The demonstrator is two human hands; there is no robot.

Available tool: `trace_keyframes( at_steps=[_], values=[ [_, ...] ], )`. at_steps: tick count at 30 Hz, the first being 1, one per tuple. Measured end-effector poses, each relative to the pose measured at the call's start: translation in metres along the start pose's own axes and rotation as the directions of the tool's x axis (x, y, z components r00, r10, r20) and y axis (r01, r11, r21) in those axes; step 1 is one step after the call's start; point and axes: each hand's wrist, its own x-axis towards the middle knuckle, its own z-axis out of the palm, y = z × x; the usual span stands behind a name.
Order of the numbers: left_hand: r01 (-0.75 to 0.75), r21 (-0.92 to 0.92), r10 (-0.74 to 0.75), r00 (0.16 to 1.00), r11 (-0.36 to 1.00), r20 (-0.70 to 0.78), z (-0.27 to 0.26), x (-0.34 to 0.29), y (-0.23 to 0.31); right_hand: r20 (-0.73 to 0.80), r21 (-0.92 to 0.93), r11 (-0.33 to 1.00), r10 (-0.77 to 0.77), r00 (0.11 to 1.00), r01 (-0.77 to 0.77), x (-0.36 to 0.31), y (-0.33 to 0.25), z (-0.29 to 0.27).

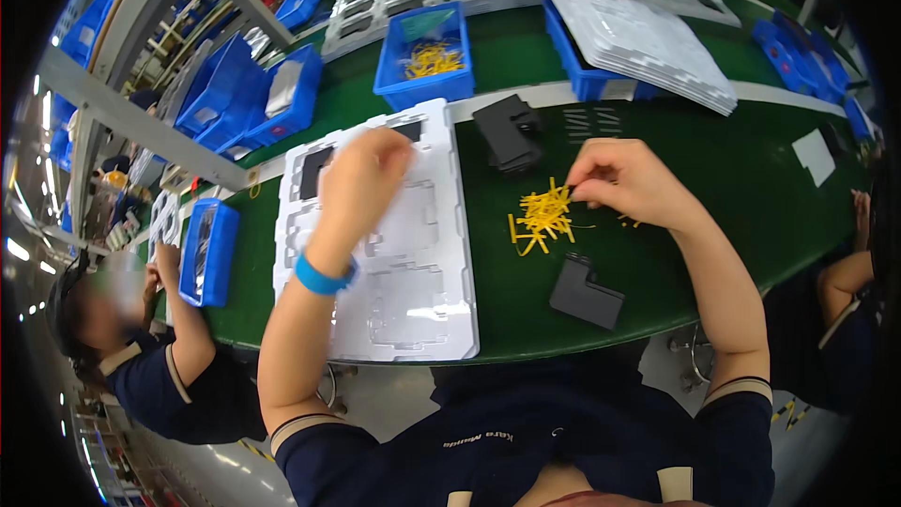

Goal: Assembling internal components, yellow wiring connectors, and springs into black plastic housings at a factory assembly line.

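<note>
My left hand (368, 174), a blue band on its wrist, hovers over a white moulded tray (404, 305). Its fingers curl inward but are smeared by motion, so any held item cannot be made out. Dark flat pieces (314, 172) sit in the tray's far compartments; the near ones look bare. To the right, my right hand (627, 180) has thumb and fingers pinched together at the edge of a loose pile of yellow strips (544, 213). What lies in that pinch is too small to tell. A black L-shaped block (587, 293) rests on the green table nearer me.
Stacked black blocks (508, 131) and rows of small dark strips (591, 122) lie beyond the pile. A blue bin (425, 83) with yellow strips stands farther back, near stacked white trays (657, 42). Another blue bin (208, 253) is at left. Co-workers sit on both sides.
</note>
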Motion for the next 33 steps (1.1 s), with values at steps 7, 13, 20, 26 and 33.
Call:
trace_keyframes(
  at_steps=[7,13,20,26,33],
  values=[
    [-0.072,-0.279,0.176,0.912,0.958,0.369,0.034,-0.009,0.095,-0.031,-0.069,0.995,-0.072,0.997,0.069,-0.006,-0.004,0.009],
    [0.019,-0.418,0.134,0.934,0.908,0.332,0.043,-0.015,0.100,-0.030,-0.175,0.961,-0.222,0.974,0.214,-0.006,-0.003,0.012],
    [0.064,-0.357,0.069,0.935,0.932,0.348,0.049,-0.022,0.102,-0.150,0.138,0.965,-0.203,0.968,0.224,-0.003,0.000,0.006],
    [0.091,-0.452,0.064,0.946,0.887,0.317,0.046,-0.020,0.104,-0.042,-0.174,0.952,-0.262,0.964,0.252,-0.005,-0.003,0.010],
    [0.129,-0.490,0.036,0.949,0.862,0.313,0.050,-0.021,0.100,-0.048,0.029,0.958,-0.284,0.958,0.285,-0.005,-0.004,0.014]
  ],
)
